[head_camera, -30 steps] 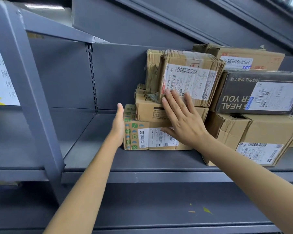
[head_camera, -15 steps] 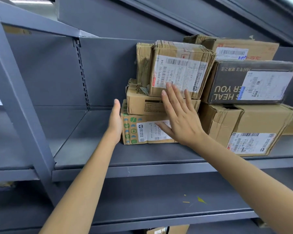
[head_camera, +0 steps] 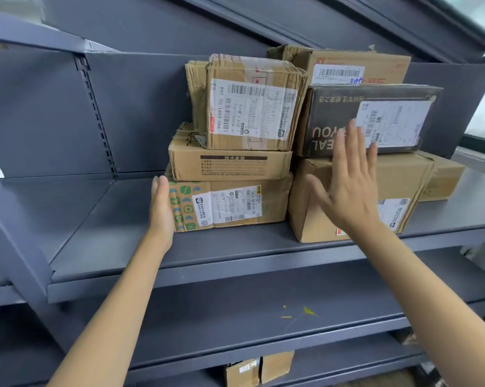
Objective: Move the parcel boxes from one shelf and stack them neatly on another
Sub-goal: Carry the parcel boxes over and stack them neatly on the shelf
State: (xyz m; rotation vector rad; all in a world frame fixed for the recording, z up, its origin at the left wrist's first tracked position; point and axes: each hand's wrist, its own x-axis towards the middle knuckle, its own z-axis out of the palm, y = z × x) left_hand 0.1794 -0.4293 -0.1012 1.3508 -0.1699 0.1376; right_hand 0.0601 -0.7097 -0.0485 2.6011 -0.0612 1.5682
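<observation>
Shelf (head_camera: 235,247): grey steel board; every parcel below is placed relative to it.
Large plain box (head_camera: 397,185): on the shelf, right side; probably the heaviest, best taken by both ends.
Black box (head_camera: 333,121): on top of the large plain box; glossy face, likely slippery.
Green-printed box (head_camera: 235,205): on the shelf, left stack's base; stiff cardboard, grip at the end walls.
Crumpled box (head_camera: 252,113): top of the left stack; soft, dented, likely light.
Right hand (head_camera: 350,185): fingers spread flat in front of the right stack, gripping nothing; contact unclear.
Left hand (head_camera: 160,208): open palm against the green-printed box's left end.
</observation>
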